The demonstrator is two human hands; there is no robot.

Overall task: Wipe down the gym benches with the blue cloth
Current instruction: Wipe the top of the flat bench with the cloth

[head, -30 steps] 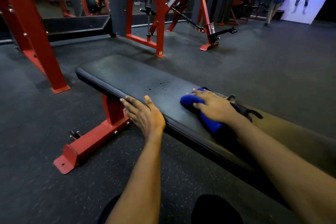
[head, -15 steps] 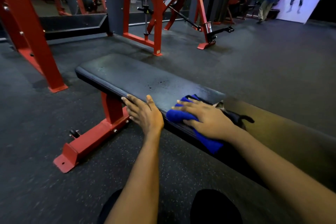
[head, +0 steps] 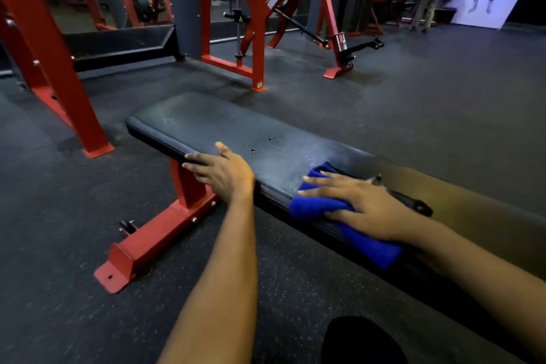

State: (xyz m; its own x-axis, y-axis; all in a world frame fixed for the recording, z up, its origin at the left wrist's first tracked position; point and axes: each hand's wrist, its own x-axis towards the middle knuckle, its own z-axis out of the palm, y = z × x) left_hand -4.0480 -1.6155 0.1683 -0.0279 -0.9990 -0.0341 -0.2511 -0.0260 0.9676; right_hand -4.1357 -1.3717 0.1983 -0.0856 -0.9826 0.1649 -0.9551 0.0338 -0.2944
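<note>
Head cam: pressing cloth (head: 316,207) w/ flat R hand (head: 360,204), dragging from mid-pad to near edge; bracing bench (head: 206,124) w/ flat L hand (head: 224,174); wiping progressing.

The right hand (head: 363,204), flat on the blue cloth (head: 316,207), slid from the far side of the surface (head: 206,121) to its near edge, almost reaching the left hand (head: 224,174), then pulled back; bare padding now separates cloth and left hand
</note>
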